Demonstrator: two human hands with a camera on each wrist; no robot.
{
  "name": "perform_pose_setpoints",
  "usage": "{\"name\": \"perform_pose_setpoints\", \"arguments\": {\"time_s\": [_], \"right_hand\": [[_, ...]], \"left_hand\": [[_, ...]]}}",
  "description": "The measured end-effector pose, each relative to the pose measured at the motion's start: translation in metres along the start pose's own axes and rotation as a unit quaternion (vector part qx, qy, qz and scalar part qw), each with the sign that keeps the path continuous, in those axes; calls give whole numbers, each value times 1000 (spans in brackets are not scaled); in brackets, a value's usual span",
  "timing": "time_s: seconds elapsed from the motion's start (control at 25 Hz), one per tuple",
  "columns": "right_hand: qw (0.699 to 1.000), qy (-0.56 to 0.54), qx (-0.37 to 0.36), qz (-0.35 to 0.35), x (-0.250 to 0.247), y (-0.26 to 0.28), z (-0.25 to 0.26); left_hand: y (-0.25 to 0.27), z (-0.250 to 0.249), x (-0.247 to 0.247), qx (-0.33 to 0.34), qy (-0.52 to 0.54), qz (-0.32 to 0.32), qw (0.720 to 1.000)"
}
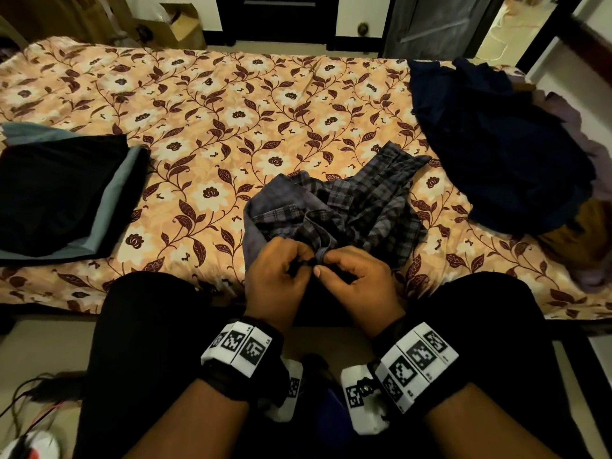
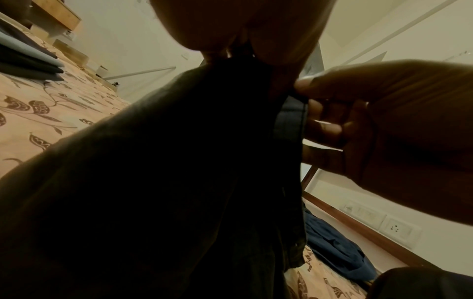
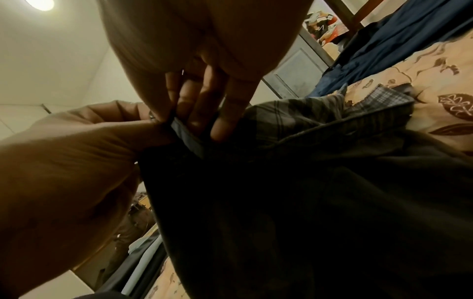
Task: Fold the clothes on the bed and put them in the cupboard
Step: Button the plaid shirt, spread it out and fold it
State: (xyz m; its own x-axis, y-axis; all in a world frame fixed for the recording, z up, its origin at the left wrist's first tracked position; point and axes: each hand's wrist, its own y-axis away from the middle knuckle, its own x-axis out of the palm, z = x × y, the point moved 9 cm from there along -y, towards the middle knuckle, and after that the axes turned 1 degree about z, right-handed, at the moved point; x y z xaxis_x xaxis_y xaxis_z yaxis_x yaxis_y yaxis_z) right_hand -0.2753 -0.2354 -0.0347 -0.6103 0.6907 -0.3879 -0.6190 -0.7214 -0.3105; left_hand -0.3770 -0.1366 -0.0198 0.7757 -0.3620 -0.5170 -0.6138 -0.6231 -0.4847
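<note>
A crumpled grey plaid shirt (image 1: pixel 344 207) lies at the near edge of the bed (image 1: pixel 231 104), which has a floral cover. My left hand (image 1: pixel 281 273) and right hand (image 1: pixel 354 279) meet at the shirt's near hem, and both pinch it between thumb and fingers. In the right wrist view the right hand's fingers (image 3: pixel 204 101) clamp a narrow grey hem strip (image 3: pixel 185 137), with the left hand (image 3: pixel 76 161) beside it. The left wrist view shows the dark shirt cloth (image 2: pixel 179 182) hanging below and the right hand (image 2: pixel 384 131) pinching its edge (image 2: pixel 291 119).
A folded stack of black and grey clothes (image 1: pixel 63 197) sits at the bed's left. A heap of dark blue unfolded clothes (image 1: pixel 496 144) lies at the right, with purple and mustard garments under it. My black-clad legs (image 1: pixel 149 359) are against the bed's edge. Cardboard boxes (image 1: pixel 178 24) stand beyond the bed.
</note>
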Motion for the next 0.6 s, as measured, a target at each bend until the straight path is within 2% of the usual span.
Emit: {"name": "perform_pose_setpoints", "arguments": {"time_s": [0.16, 0.28, 0.4, 0.48, 0.6], "right_hand": [[999, 25, -28, 2, 0, -2, 1], [996, 63, -58, 2, 0, 0, 5], [992, 96, -80, 19, 3, 0, 9], [995, 69, -74, 4, -1, 0, 7], [1000, 6, -15, -22, -7, 3, -5]], "left_hand": [[-1, 5, 9, 9, -29, 35, 999], [-1, 6, 10, -10, 4, 58, 998], [-5, 9, 4, -16, 14, 47, 999], [-6, 11, 3, -17, 38, 32, 999], [-2, 17, 7, -64, 104, 45, 992]]}}
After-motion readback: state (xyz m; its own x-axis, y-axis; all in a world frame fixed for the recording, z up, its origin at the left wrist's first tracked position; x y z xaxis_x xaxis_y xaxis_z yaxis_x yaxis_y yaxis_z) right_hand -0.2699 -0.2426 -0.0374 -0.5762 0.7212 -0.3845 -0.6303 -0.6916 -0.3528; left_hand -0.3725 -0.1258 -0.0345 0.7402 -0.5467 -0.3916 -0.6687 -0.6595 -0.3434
